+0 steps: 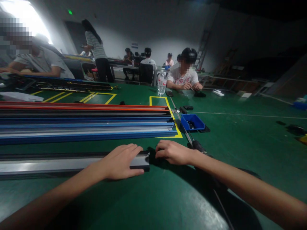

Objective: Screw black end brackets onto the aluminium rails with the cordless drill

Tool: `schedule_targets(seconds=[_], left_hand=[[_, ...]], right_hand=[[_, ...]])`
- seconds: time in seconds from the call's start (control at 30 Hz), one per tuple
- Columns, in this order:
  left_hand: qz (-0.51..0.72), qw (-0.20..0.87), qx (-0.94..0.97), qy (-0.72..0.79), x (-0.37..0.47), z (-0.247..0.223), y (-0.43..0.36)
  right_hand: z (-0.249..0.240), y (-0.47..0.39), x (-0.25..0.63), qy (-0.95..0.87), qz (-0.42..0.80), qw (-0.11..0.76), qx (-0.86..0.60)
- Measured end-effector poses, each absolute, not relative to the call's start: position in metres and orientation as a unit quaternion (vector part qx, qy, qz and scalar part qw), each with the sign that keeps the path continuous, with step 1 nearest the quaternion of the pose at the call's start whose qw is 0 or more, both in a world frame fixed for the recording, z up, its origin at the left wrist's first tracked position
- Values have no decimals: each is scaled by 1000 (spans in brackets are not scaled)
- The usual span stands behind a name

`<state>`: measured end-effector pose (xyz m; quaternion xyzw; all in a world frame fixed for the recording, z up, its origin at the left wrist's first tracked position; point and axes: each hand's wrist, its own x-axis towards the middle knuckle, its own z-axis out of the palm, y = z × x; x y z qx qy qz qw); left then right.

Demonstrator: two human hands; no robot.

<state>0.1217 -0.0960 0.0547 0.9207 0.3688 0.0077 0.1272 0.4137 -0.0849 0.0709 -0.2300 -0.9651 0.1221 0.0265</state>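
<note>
A long silver and black metal profile point(55, 165) lies on the green table point(148, 204), its right end near the middle of the view. Across the profile, close to that end, rests my left hand point(122, 161), with its fingers over the far edge and its thumb along the near edge. Just right of the profile's end is my right hand point(170, 151), its fingers curled together above the table; whether they pinch something is hidden. A small gap separates it from the profile.
Red, black and blue profiles point(96, 127) lie beyond my hands. A blue bin point(192, 122) with small parts, a screwdriver-like tool point(199, 146) and a water bottle point(161, 83) stand or lie farther right and back. People sit across the table.
</note>
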Motion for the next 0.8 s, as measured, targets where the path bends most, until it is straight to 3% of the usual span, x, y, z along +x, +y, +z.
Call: schedule_targets(seconds=[0.3,0.43,0.57,0.8], left_hand=[[34,150,914,375,119,52,-91],[34,153,914,375,119,51,-90],[20,164,910,379,120,54,-90],[12,173,907,383,121,54,-90]], right_hand=[[48,-91,407,-964,102,93,-228],[45,-92,410,-943,79,104,-306],[47,-86,413,-903,75,70,-418],[44,-85,410,-901,94,10,-424]])
